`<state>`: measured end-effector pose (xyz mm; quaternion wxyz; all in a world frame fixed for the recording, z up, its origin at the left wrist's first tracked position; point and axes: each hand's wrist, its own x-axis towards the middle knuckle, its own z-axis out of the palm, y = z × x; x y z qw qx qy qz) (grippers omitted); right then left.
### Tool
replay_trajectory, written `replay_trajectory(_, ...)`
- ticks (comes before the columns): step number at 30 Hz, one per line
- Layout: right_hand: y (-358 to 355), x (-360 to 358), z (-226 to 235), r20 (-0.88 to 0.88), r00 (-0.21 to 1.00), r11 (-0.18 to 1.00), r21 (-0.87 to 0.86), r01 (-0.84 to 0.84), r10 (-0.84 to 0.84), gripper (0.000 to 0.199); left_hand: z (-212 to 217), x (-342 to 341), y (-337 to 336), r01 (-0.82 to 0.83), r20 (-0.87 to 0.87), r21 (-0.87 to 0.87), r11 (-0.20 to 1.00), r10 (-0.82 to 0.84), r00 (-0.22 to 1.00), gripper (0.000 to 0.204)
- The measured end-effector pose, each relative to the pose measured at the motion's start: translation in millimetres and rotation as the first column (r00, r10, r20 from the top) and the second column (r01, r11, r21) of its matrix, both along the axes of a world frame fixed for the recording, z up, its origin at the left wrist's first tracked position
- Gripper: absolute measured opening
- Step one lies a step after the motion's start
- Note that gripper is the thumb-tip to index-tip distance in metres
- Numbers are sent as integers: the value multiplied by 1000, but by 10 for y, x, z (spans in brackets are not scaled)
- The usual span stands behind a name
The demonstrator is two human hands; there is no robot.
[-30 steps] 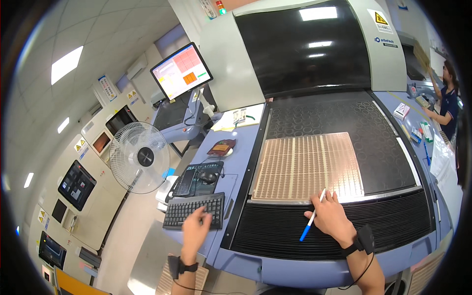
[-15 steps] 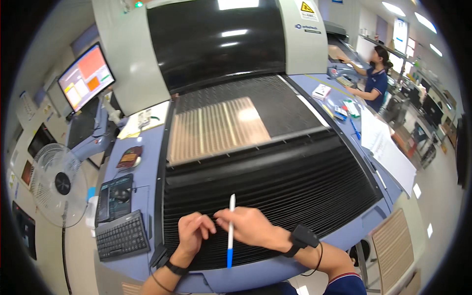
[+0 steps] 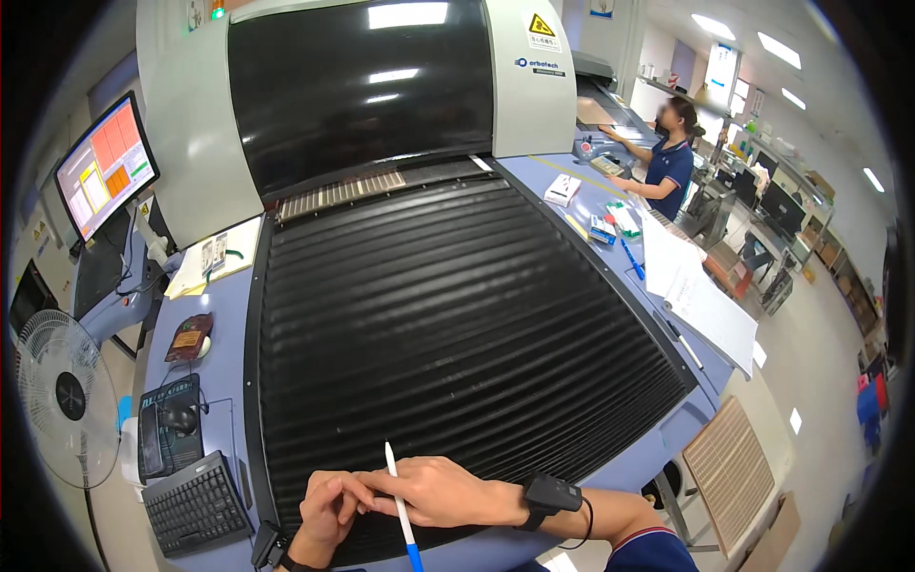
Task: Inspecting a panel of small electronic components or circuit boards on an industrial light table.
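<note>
My right hand (image 3: 443,491) is closed around a slim white pen (image 3: 396,491) with a blue end, its tip pointing away from me. Beside it, my left hand (image 3: 329,505) has loosely bent fingers that touch the right fingertips; I see nothing held in it. Both hands hover over the near edge of a black pleated cover (image 3: 448,315) on a large machine (image 3: 362,95). A thin strip of a striped copper-coloured panel (image 3: 343,194) shows at the far end, its rest hidden under the machine's dark hood.
To the left are a keyboard (image 3: 197,503), a mouse (image 3: 179,418), a monitor (image 3: 107,167) and a fan (image 3: 69,396). Papers (image 3: 710,296), a blue pen (image 3: 632,259) and small boxes line the right ledge. A co-worker (image 3: 667,162) works at the back right. A striped panel (image 3: 729,472) leans at lower right.
The copper-coloured panel has slid away under the hood, and the pleated cover has stretched out behind it. My hands have come together. The head view has shifted right.
</note>
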<state>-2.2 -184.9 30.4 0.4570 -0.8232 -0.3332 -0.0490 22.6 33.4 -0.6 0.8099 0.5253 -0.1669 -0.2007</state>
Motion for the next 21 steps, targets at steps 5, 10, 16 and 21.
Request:
replay_trajectory(5,-48,40,-27,53,998,994,-103,-38,43,56,53,32,-93,93,13,-22,995,-93,996,52)
replay_trajectory(10,-15,22,-41,68,998,998,-57,7,-3,39,45,-9,-61,139,-22,-50,989,-140,990,51)
replay_trajectory(16,20,20,-31,198,978,998,-8,64,-62,32,155,-67,-45,122,-93,11,993,-120,988,48)
replay_trajectory(21,-14,11,11,283,950,989,-18,144,-133,31,208,-20,-120,176,-42,23,984,-175,984,44)
